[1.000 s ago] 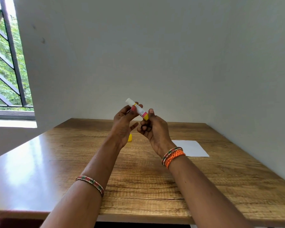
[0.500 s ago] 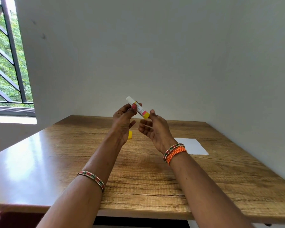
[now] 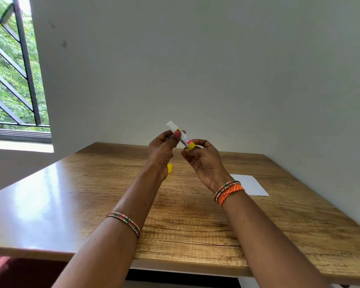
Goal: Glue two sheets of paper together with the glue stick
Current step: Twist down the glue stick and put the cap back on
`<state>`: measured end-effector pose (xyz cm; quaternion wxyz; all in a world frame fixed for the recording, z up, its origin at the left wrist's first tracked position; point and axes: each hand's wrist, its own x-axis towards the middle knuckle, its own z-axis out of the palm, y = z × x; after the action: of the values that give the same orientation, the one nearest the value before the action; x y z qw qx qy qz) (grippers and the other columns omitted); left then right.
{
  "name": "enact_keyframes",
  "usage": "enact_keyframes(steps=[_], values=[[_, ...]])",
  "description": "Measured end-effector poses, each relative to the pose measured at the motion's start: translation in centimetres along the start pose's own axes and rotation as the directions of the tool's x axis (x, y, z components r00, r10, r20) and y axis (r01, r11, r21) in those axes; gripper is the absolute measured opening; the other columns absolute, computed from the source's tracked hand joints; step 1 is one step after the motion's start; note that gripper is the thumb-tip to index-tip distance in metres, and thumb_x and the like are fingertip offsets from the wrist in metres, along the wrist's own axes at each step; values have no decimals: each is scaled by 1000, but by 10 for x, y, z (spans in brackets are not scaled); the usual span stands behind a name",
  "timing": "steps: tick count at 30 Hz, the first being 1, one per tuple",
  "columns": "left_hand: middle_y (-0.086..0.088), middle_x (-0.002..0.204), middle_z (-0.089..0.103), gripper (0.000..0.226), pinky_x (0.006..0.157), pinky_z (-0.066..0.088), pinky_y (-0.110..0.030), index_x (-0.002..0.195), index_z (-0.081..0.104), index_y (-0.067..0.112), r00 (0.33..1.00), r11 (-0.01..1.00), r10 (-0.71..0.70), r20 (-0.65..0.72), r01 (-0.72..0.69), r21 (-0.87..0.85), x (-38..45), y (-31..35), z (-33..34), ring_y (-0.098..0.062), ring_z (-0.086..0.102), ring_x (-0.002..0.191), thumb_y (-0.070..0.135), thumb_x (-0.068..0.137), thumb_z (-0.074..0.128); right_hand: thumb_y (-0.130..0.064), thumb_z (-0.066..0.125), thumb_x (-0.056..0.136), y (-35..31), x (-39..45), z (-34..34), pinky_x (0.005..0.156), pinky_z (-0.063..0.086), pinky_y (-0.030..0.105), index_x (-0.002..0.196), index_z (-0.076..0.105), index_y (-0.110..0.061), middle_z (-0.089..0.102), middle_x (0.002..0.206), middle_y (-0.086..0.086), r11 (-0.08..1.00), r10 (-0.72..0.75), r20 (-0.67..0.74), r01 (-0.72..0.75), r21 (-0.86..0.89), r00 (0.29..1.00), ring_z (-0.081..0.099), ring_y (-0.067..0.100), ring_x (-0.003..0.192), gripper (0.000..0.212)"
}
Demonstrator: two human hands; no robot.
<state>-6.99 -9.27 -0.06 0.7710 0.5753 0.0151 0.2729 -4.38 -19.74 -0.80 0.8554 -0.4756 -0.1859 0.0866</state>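
I hold an uncapped glue stick [image 3: 180, 135] up in front of me, above the wooden table [image 3: 92, 194]. It is white with a yellow base, and its white tip points up and to the left. My left hand [image 3: 161, 151] pinches the middle of the tube. My right hand [image 3: 204, 163] has its fingertips on the yellow base. The yellow cap [image 3: 169, 169] lies on the table, partly hidden behind my left hand. White paper [image 3: 250, 185] lies flat at the right, behind my right wrist; I cannot tell whether it is one sheet or two.
White walls close the table in at the back and right. A barred window [image 3: 13, 80] is at the far left. The table's front edge [image 3: 175, 265] runs under my forearms.
My right hand, which had opened away from the glue stick half a second ago, has closed its fingertips on the yellow base again. The view has tilted down a little.
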Motion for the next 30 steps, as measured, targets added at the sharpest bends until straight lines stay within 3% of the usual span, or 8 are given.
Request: enact_keyframes(steps=[2,6,12,15,19,24,27,30], values=[[19,68,66,10,78,37,-32,89,71,21,1000,1000,-5,1,5,6,1,-1,0,-2,52,79,26,86,64,3,49,87,-4,-3,0,69,57,28,91,56,-1,59,86,16,987,106,62,-113,114,992,60,21,73,8],[16,72,67,12,81,37,-31,92,71,18,1000,1000,-8,20,8,6,1,-2,0,-2,53,81,24,87,62,-28,49,95,1,-2,1,52,55,24,102,54,-2,59,70,10,984,180,47,-181,4,983,59,15,56,27],[6,85,61,15,67,39,-24,93,67,18,997,999,-24,-67,26,21,2,-1,-1,-11,49,83,30,84,65,-5,61,88,6,2,1,52,47,25,86,46,-13,58,71,9,961,-94,2,92,-261,996,52,14,56,16],[5,90,61,23,79,41,-26,93,63,16,994,999,-45,-100,46,17,2,-2,0,-13,50,89,34,81,67,-6,65,85,11,1,2,55,52,25,85,48,-15,64,78,11,872,-243,-8,215,-440,970,57,15,60,19],[-8,117,62,47,91,39,-32,108,64,6,989,998,-65,-133,65,-1,0,-2,-1,-23,51,115,41,78,69,-20,60,90,10,0,6,55,53,24,96,53,-7,63,73,8,958,-118,-14,110,-265,993,59,13,58,16],[-2,104,59,33,92,39,-33,101,60,13,991,997,-77,-110,76,-12,1,-1,0,-26,49,122,39,81,67,-12,59,90,8,2,4,57,56,25,100,55,-3,64,76,12,963,-148,-26,138,-232,989,61,14,60,14],[4,89,57,33,99,37,-34,105,61,10,992,997,-70,-106,69,-17,-1,1,1,-27,48,123,34,83,66,-4,65,84,11,1,2,65,58,25,95,55,-5,65,85,10,835,-316,-23,266,-482,949,64,16,72,15],[-4,96,61,35,100,36,-33,106,63,7,990,997,-82,-112,80,-24,-4,1,3,-24,49,119,33,83,66,-2,64,84,17,1,4,61,49,8,92,54,-9,64,87,4,535,-543,70,409,-739,837,62,9,75,15]])
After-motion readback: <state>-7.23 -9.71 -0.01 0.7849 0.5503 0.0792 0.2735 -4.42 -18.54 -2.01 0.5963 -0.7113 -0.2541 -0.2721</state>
